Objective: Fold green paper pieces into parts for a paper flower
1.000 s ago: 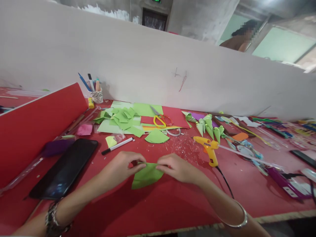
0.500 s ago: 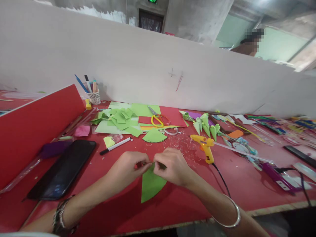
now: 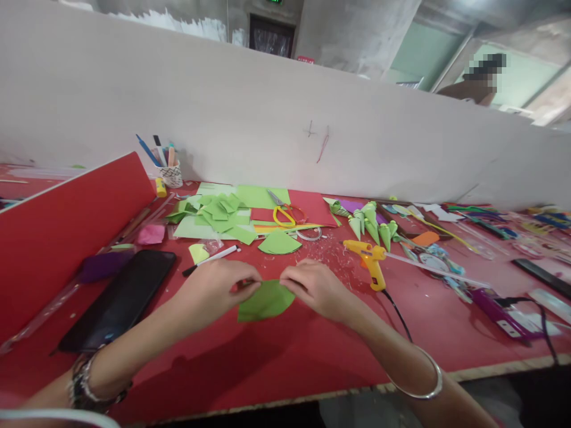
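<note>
With my left hand [image 3: 227, 282] and right hand [image 3: 319, 288] I pinch the upper corners of a green paper fan-shaped piece [image 3: 266, 301] above the red surface [image 3: 250, 368]; it looks light, bendable and easily creased, so edges suit my fingertips best.

Between your fingertips is smooth, matt green paper [image 3: 266, 301], with a matt green paper fan [image 3: 279, 242] just beyond them. Left of your fingers, the phone [image 3: 119, 300] has a glossy black face. To their right, the glue gun [image 3: 369, 259] is smooth yellow plastic, and the glue stick [image 3: 435, 271] behind it looks like clear, shiny plastic. Beyond your fingers, the scissors [image 3: 282, 213] pair metal blades with plastic handles. Beneath them, the red tabletop [image 3: 250, 368] has a soft sheen and a rough front edge.
</note>
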Demonstrator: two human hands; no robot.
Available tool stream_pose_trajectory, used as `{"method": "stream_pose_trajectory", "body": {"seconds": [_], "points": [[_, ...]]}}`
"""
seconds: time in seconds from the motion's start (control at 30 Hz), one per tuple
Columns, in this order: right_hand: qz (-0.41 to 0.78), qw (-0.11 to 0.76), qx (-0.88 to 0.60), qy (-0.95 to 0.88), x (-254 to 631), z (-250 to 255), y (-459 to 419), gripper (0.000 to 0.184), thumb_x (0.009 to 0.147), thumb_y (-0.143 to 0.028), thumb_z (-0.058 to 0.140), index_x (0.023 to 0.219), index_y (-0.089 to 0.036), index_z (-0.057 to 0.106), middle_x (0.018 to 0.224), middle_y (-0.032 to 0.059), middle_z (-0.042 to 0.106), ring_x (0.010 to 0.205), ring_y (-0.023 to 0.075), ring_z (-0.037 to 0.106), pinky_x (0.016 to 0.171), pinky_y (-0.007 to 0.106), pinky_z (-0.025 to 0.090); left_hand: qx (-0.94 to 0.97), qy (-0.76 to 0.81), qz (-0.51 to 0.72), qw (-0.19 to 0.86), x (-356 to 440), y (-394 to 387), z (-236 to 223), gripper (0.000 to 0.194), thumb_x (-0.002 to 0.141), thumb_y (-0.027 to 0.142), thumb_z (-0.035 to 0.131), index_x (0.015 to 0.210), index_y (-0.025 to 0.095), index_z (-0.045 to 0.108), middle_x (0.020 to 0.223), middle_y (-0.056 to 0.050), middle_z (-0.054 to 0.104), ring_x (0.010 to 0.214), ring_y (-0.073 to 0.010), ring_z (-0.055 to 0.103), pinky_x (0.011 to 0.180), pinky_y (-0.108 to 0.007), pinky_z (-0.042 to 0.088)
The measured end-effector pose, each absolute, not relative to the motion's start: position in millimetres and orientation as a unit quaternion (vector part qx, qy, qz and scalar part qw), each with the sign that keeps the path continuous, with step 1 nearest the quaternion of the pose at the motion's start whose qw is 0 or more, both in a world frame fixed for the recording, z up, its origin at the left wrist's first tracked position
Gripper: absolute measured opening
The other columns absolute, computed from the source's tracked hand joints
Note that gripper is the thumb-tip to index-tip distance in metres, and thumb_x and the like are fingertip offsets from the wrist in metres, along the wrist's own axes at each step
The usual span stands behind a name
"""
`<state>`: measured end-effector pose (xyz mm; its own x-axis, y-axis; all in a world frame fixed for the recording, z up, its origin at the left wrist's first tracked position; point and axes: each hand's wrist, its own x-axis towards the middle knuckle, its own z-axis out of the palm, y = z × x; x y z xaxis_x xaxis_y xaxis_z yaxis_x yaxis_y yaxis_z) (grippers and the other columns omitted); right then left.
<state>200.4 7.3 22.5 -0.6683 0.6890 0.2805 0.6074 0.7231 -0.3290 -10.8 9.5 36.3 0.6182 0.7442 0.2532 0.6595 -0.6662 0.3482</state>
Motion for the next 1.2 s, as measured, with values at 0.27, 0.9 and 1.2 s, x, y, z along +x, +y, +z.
{"method": "stream_pose_trajectory", "body": {"seconds": [0.27,0.9,1.2], "points": [[0.184,0.229,-0.379,-0.877,183,20,4,0.024,0.088,-0.027,0.039,0.068,-0.017,0.048,0.055,-0.0041,0.042,0.051,0.0079,0.038,0.05,0.019,0.026,0.896,0.277,0.251,-0.239,6,6,25,0.024,0.081,0.013,0.041,0.058,0.017,0.048,0.048,0.004,0.05,0.045,-0.0106,0.045,0.051,-0.026,0.029],[0.294,0.309,-0.387,-0.817,197,25,8,0.023,0.085,-0.03,0.044,0.068,-0.017,0.054,0.06,-0.0023,0.052,0.054,0.0081,0.043,0.052,0.018,0.033,0.88,0.375,0.222,0.191,-28,19,37,0.03,0.087,0.03,0.031,0.074,0.016,0.055,0.056,0.004,0.053,0.049,-0.0076,0.045,0.048,-0.017,0.032],[0.022,0.271,-0.379,-0.885,176,24,0,0.012,0.071,-0.016,0.043,0.061,-0.018,0.049,0.056,-0.0014,0.05,0.054,0.0108,0.04,0.058,0.024,0.029,0.91,0.341,0.23,0.055,-2,12,17,0.043,0.088,0.03,0.033,0.051,0.015,0.049,0.042,0.005,0.039,0.039,-0.0074,0.032,0.042,-0.022,0.016]]}}
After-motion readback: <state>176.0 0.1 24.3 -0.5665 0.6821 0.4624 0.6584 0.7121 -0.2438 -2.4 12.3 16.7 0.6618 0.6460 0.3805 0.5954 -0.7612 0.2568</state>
